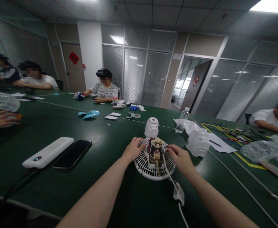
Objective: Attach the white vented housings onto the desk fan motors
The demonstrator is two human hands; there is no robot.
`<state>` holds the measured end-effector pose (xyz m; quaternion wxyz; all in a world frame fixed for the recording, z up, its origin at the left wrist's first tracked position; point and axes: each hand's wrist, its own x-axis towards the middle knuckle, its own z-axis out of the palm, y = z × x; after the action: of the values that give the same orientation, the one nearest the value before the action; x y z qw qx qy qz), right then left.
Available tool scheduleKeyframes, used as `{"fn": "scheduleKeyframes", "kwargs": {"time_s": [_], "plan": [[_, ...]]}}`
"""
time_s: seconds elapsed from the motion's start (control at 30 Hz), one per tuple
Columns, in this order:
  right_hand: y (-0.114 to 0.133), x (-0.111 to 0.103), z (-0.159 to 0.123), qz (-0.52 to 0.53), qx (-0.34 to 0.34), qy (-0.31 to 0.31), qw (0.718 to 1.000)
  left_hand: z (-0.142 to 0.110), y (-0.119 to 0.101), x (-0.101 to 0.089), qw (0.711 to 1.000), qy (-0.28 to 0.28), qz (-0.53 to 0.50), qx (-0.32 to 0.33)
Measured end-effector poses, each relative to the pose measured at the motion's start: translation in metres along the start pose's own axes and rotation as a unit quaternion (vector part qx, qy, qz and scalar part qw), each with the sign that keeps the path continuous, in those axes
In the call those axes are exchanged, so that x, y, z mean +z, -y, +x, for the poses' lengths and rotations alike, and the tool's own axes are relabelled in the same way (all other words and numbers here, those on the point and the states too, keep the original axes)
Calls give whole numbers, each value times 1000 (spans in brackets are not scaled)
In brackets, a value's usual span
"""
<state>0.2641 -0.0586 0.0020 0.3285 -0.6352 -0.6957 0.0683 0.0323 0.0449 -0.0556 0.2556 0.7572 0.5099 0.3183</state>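
Observation:
In front of me a white round fan grille lies on the table, with an uncovered fan motor and its wires in the middle. My left hand grips the grille's far left side, fingers over the rim and thumb toward the motor. At the motor's right side, my right hand has its thumb and forefinger together; whatever lies between the tips is too small to make out. A white power cord runs from the motor to a white block near me. Just beyond the grille stands a white motor housing.
Another white housing and a water bottle are on the right, near loose cables and plastic bags. On the left lie a power bank, a phone and blue fan blades. Other people sit around the table.

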Motion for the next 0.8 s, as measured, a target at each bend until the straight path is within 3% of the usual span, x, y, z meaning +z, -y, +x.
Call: {"fn": "scheduleKeyframes", "kwargs": {"time_s": [0.1, 0.23, 0.37, 0.57, 0.8], "plan": [[-1, 5, 48, 3, 16, -10, 1000, 0, -1, -2, 1000, 0, 5, -8], [2, 30, 111, -23, 52, -5, 998, -1, -1, -4, 1000, -4, 5, -4], [8, 59, 150, -51, 99, 3, 994, -2, -1, -5, 1000, -14, 11, 3], [8, 84, 172, -73, 165, 24, 983, -3, -2, -8, 1000, -16, 21, 5], [-5, 84, 173, -86, 191, 12, 978, -4, -2, -9, 999, -16, 29, 3]]}}
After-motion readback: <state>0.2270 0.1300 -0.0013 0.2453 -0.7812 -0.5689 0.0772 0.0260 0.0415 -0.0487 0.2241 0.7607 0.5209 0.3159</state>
